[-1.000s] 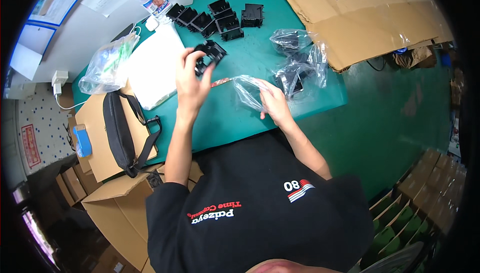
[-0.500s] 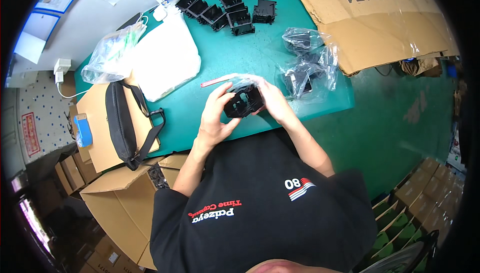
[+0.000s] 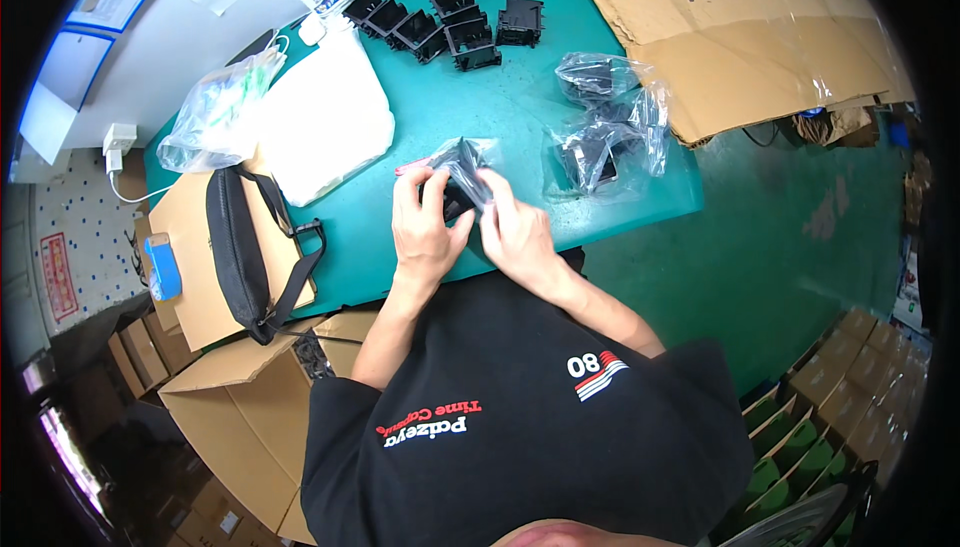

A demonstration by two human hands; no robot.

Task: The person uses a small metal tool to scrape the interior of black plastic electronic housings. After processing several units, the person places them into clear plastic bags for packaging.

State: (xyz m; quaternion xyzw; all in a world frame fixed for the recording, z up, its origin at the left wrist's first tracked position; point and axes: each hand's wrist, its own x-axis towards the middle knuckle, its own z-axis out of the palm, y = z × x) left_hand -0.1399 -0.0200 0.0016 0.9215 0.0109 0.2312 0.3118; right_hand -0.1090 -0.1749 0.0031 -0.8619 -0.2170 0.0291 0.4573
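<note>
- Black plastic part, inside a clear bag, is gripped by both hands just above the near edge of the green table.
- Left hand: closed around the part's left side, thumb on top.
- Right hand: fingers pinched on the bag's right side, pressing film against the part.
- Progress, as judged: the part sits in the bag, but whether the bag's red strip is sealed cannot be told.
- Done pile: bagged parts lie right of the hands, toward the cardboard sheet.
- Left to do: loose parts stand in a row at the table's far edge.
- Other items: white pad and a green-filled bag at the table's left end; black pouch on a carton beside it.
- Unclear: the part's shape is blurred by film and fingers; a bottle at the far edge is cut off.
</note>
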